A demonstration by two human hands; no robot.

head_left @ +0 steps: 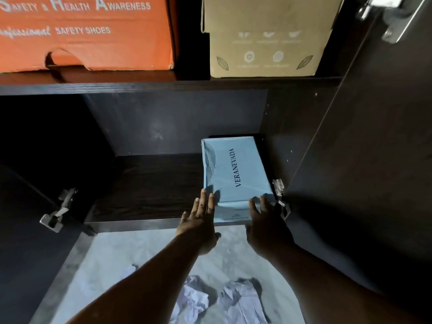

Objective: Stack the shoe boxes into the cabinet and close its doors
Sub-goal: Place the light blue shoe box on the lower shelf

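Note:
A light blue shoe box [233, 169] marked VERANEVADA lies flat at the right end of the dark cabinet's lower shelf [149, 188], against the right wall. My left hand [201, 218] lies with straight fingers against the box's front left corner. My right hand [266, 220] touches the front right corner, fingers spread. On the upper shelf [163, 86] stand an orange safety-shoes box [86, 31] at the left and a tan cardboard box [266, 36] at the right.
Both cabinet doors stand open: the right door [374, 148] close beside my right arm, the left door [21, 242] low at the left, with metal hinges [56, 211]. Crumpled pale paper [222, 300] lies on the grey floor [140, 253] below.

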